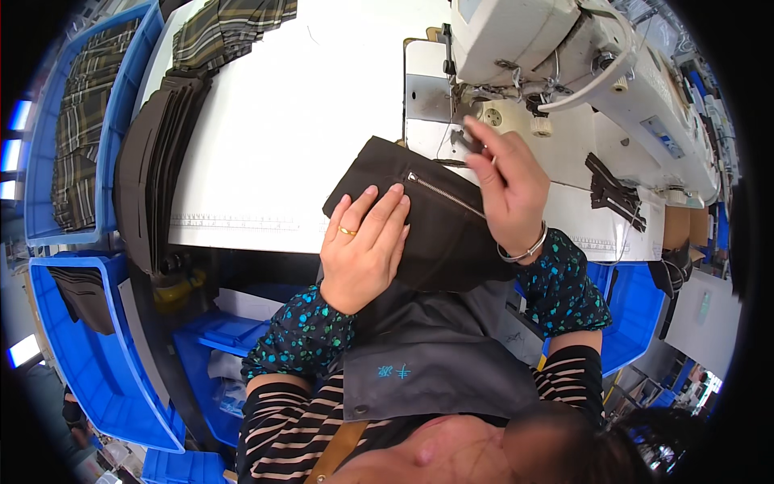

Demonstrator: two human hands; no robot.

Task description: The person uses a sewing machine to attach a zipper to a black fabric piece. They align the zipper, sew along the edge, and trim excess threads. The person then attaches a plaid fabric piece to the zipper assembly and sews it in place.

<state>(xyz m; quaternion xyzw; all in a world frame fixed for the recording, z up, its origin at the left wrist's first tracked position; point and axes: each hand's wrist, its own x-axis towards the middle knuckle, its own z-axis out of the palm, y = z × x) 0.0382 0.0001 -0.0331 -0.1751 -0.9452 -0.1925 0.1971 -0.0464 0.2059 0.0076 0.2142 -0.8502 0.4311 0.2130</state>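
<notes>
A dark brown fabric piece (439, 234) with a silver zipper (443, 194) set into it lies over the table's front edge and my lap. My left hand (367, 242) rests flat on it, fingers stretched out beside the zipper pull. My right hand (512, 181) is raised at the piece's right side, close to the sewing machine's needle area. Its thumb and index finger curve toward each other around a small dark metal thing (468, 143). I cannot make out its kind, and the other fingers are partly hidden.
The sewing machine (653, 105) stands at the right, with loose dark zippers (617, 194) beside it. To the left are stacked dark fabric pieces (153, 169), plaid fabric (230, 32) and a blue bin (105, 153). Another blue bin (113, 379) sits lower left.
</notes>
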